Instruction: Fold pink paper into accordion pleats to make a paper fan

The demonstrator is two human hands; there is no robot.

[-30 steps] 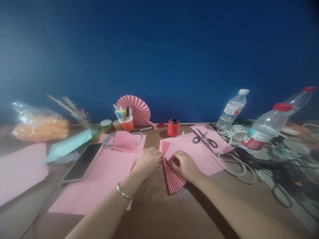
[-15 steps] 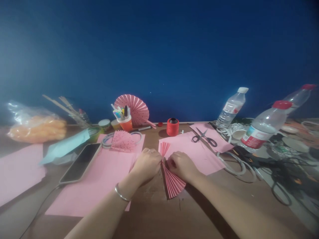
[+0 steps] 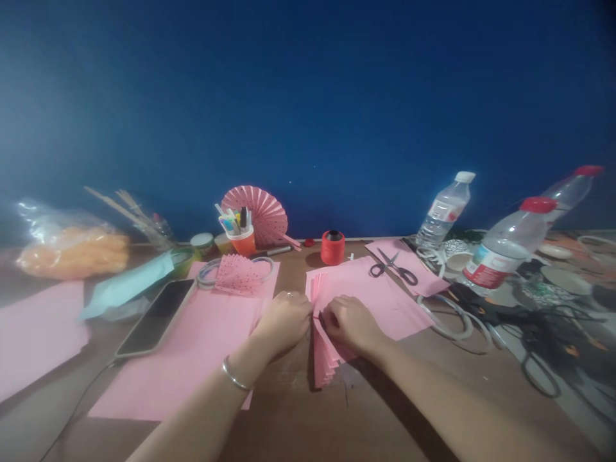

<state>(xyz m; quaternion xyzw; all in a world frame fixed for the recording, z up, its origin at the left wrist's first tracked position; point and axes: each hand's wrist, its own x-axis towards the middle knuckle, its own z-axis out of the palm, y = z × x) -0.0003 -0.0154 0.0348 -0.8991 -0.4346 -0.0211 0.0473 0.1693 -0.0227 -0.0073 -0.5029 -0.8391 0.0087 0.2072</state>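
A pleated pink paper (image 3: pixel 323 362) stands on its folds between my hands, drawn in at the middle and fanning out toward both ends. Just left of its narrow waist is my left hand (image 3: pixel 287 321), fingers curled closed. My right hand (image 3: pixel 349 324) is closed in a fist-like pinch on the other side of the waist. Whatever the fingertips hold is too small or hidden to make out. Beyond the hands is a red spool of thread (image 3: pixel 333 249) with a dark core. Black-handled scissors (image 3: pixel 393 267) lie open on pink sheets (image 3: pixel 373 282) to the right.
A phone (image 3: pixel 156 317) rests on a pink sheet (image 3: pixel 192 378) at left, near a dotted folded paper (image 3: pixel 237 276). Behind are a cup of pens (image 3: pixel 242 240) and a finished-looking round pink fan (image 3: pixel 262 212). Bottles (image 3: pixel 505 250) and cables (image 3: pixel 543 366) crowd the right.
The near end of the pleated paper has closed up and swung left, and its far end looks more bunched. My hands stay almost in place at the waist.
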